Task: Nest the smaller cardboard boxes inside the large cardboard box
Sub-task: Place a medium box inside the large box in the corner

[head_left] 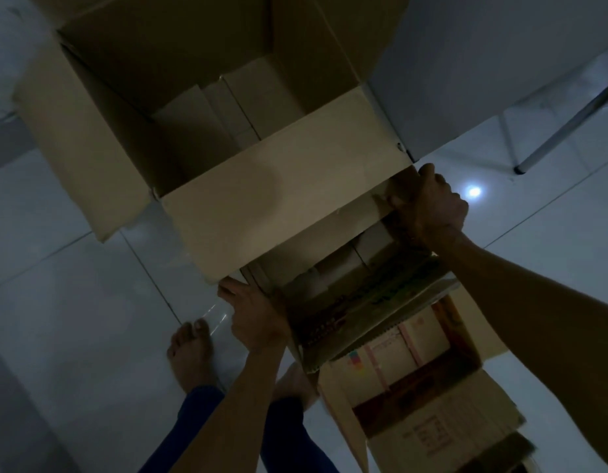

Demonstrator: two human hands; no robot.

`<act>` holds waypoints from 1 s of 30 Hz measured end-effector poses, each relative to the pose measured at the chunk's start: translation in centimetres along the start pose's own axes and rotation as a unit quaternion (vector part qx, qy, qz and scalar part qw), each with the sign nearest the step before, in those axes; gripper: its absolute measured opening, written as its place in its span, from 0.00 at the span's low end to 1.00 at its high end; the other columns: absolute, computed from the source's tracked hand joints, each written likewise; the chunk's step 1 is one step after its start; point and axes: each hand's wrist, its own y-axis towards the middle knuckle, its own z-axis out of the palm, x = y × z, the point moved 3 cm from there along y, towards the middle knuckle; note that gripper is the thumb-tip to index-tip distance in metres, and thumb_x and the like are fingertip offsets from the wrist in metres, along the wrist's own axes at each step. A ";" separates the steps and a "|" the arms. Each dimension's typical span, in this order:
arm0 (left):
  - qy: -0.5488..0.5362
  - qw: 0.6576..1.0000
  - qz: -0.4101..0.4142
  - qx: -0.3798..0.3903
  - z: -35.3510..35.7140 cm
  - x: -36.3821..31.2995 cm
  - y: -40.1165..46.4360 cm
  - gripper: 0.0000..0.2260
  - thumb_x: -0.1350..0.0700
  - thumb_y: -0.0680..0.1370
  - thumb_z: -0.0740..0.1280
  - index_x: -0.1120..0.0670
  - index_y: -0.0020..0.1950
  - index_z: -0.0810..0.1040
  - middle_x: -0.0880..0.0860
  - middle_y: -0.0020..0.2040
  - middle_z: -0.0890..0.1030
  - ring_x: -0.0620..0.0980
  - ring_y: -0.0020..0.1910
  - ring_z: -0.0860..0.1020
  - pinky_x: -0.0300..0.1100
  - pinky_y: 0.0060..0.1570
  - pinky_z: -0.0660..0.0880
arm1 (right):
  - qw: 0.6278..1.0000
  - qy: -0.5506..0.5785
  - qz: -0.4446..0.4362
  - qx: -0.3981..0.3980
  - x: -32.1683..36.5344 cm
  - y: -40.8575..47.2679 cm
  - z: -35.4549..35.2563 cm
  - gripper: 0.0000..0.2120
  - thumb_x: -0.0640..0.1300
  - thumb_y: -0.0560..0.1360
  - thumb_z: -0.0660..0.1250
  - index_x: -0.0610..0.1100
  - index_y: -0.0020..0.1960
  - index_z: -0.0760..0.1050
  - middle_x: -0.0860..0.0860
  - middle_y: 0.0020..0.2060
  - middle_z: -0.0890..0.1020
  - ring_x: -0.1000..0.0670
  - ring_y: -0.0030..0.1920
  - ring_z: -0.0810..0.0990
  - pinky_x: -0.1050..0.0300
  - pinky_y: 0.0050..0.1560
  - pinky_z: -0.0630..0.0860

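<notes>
The large cardboard box stands open on the floor at top centre, its flaps spread outward, with a smaller box lying at its bottom. Just below its near flap I hold a smaller open cardboard box between both hands. My left hand grips its left wall, fingers curled at the edge. My right hand grips its far right corner from above. Its near flap shows dark print. The scene is dim.
Another open cardboard box with printed flaps lies on the floor at lower right. My bare feet stand on the pale tiled floor. A metal furniture leg slants at the upper right.
</notes>
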 end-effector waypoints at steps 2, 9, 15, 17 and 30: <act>0.013 1.000 0.012 -0.001 0.1 -0.1 -0.1 0.43 0.52 0.77 0.72 0.64 0.79 0.47 0.65 0.77 0.61 0.65 0.46 0.81 0.47 0.35 0.69 | 1.000 -0.008 -0.018 0.005 0.2 -0.3 0.2 0.46 0.62 0.70 0.75 0.47 0.78 0.55 0.39 0.67 0.72 0.34 0.51 0.81 0.42 0.45 0.79; 0.199 0.969 0.142 -0.043 0.5 -0.6 -0.8 0.48 0.45 0.71 0.76 0.63 0.77 0.49 0.71 0.72 0.64 0.68 0.66 0.69 0.57 0.64 0.70 | 0.990 -0.103 -0.098 -0.008 0.4 -2.4 1.5 0.62 0.60 0.65 0.80 0.48 0.82 0.41 0.36 0.77 0.57 0.31 0.70 0.65 0.33 0.62 0.74; 0.247 0.949 0.187 -0.062 0.9 -1.1 0.2 0.47 0.45 0.69 0.76 0.65 0.77 0.54 0.70 0.68 0.67 0.66 0.62 0.70 0.56 0.61 0.70 | 0.987 -0.124 -0.097 -0.021 0.8 -2.4 2.7 0.64 0.65 0.67 0.76 0.44 0.82 0.36 0.35 0.81 0.47 0.32 0.80 0.50 0.36 0.79 0.48; 0.237 0.954 0.176 -0.047 0.9 -1.2 0.5 0.48 0.44 0.70 0.76 0.66 0.76 0.54 0.70 0.65 0.70 0.65 0.58 0.74 0.54 0.55 0.73 | 0.992 -0.086 -0.076 -0.053 1.3 -2.5 2.7 0.60 0.64 0.68 0.76 0.43 0.83 0.43 0.35 0.79 0.56 0.32 0.75 0.60 0.35 0.76 0.58; -0.130 0.987 -0.095 -0.029 -0.3 -1.7 1.6 0.22 0.52 0.80 0.67 0.58 0.72 0.69 0.65 0.63 0.79 0.69 0.59 0.77 0.58 0.52 0.74 | 0.995 0.084 0.038 -0.024 0.4 -0.6 0.7 0.42 0.81 0.67 0.56 0.49 0.67 0.68 0.47 0.56 0.80 0.42 0.52 0.80 0.46 0.49 0.73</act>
